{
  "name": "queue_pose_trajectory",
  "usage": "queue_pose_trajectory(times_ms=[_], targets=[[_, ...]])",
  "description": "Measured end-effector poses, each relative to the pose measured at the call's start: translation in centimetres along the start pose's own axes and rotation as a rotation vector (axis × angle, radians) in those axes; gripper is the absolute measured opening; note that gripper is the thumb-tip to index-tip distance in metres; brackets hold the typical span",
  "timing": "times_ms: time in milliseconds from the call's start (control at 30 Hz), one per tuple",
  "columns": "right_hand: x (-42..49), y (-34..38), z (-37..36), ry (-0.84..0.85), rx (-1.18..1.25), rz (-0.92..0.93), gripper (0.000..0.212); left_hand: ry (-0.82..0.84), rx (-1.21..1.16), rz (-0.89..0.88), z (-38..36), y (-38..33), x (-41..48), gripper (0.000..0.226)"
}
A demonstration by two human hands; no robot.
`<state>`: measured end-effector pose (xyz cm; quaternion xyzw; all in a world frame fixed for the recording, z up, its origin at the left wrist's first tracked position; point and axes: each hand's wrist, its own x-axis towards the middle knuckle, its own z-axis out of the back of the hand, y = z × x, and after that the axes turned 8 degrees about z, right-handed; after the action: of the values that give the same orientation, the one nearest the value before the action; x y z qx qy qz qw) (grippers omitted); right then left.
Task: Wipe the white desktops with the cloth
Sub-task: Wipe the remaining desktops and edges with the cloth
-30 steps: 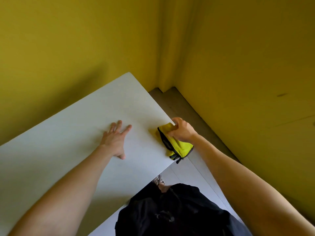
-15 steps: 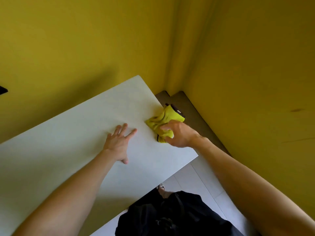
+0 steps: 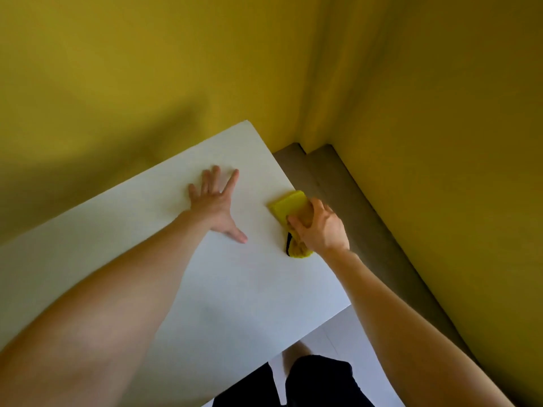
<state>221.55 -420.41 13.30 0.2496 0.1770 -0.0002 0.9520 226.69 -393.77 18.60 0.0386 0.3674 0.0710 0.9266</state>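
While my right hand (image 3: 320,227) grips bunched yellow cloth (image 3: 289,205) at right edge of table (image 3: 235,289), left hand (image 3: 216,202) lies flat, fingers spread, to its left. Cloth long axis follows edge; next stroke likely toward me.

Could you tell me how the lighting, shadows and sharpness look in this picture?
Head view: soft, even light, no glare on the white desktop; a broad shadow darkens the yellow wall behind it; the frame is slightly soft, most around the right hand and cloth; the wide angle enlarges the forearms near the bottom.
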Motion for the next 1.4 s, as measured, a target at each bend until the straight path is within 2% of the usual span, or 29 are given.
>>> queue_pose_trajectory(times_ms=[133, 300, 400, 500, 567, 667, 733, 833, 933, 1033, 1100, 1233, 1300, 1400], targets=[[2.8, 1.3, 0.8, 0.105, -0.120, 0.038, 0.055, 0.165, 0.010, -0.004, -0.3, -0.6, 1.6, 0.192], [16.0, 9.8, -0.1, -0.004, -0.041, 0.094, 0.051, 0.203, -0.054, -0.020, -0.7, -0.1, 1.9, 0.191], [21.8, 13.2, -0.6, -0.010, -0.001, 0.144, 0.059, 0.199, -0.066, -0.049, -1.3, 0.0, 2.1, 0.191], [18.8, 10.8, -0.9, -0.054, 0.097, 0.185, 0.071, 0.221, -0.093, -0.037, -1.3, 0.0, 1.8, 0.192], [13.3, 7.5, -0.8, -0.086, 0.161, 0.193, 0.066, 0.227, -0.076, -0.028, -1.3, -0.2, 1.8, 0.193], [6.7, 4.5, -0.3, -0.080, 0.103, 0.198, 0.062, 0.229, -0.067, -0.014, -1.1, -0.3, 1.9, 0.192], [7.9, 5.4, -0.4, -0.059, 0.031, 0.200, 0.068, 0.246, -0.079, -0.015, -0.9, -0.3, 1.7, 0.192], [15.9, 10.3, -0.6, -0.066, 0.031, 0.232, 0.076, 0.246, -0.085, -0.014, -1.0, -0.3, 1.7, 0.192], [22.6, 14.3, -0.6, -0.053, 0.051, 0.218, 0.065, 0.235, -0.092, -0.036, -1.3, -0.2, 1.7, 0.191], [20.9, 13.3, -1.2, -0.112, 0.099, 0.176, 0.058, 0.235, -0.101, -0.038, -1.3, -0.3, 1.7, 0.191], [15.5, 10.2, -1.3, -0.179, 0.177, 0.150, 0.051, 0.229, -0.090, -0.028, -1.2, -0.4, 1.6, 0.192], [6.1, 5.3, -1.0, -0.204, 0.114, 0.120, 0.044, 0.229, -0.085, -0.019, -0.9, -0.5, 1.8, 0.193], [8.3, 6.5, -0.8, -0.184, 0.087, 0.092, 0.044, 0.236, -0.097, -0.016, -0.9, -0.5, 1.7, 0.193], [17.4, 11.7, -0.3, -0.125, 0.062, 0.142, 0.050, 0.229, -0.104, -0.029, -1.1, -0.3, 1.7, 0.193]])
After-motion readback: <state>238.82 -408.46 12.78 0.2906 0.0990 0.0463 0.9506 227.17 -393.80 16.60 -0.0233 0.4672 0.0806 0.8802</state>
